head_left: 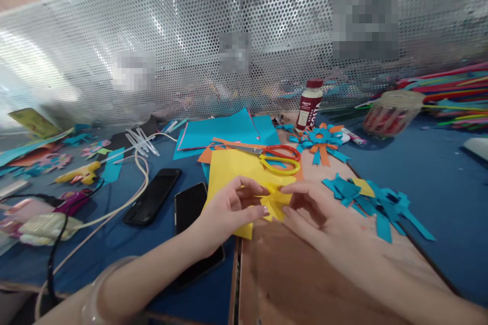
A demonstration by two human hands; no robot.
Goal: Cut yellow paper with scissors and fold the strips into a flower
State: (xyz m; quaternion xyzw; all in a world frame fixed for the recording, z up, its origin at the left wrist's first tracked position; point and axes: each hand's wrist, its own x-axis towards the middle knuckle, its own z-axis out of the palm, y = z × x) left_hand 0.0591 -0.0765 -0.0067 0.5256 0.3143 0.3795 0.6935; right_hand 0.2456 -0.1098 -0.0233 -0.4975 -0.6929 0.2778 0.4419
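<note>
Between my two hands is a small folded piece of yellow paper (275, 202), pinched from both sides. My left hand (232, 203) grips its left edge with thumb and fingers, and my right hand (318, 213) has its fingertips on the right edge. Under and behind them lies a sheet of yellow paper (224, 170). Scissors (280, 158) with one red and one yellow handle rest on that sheet, blades pointing left. Blue paper strip bows (381, 203) lie right of my right hand, and a blue and orange paper rosette (322, 142) sits farther back.
Two phones (152, 197) lie left of my hands, near white cables and a yellow glue gun (82, 172). Blue paper sheets (217, 132) are stacked behind. A Costa bottle (308, 105), a clear jar (392, 114) and colourful pipe cleaners (453, 86) stand or lie before a perforated metal screen (190, 35).
</note>
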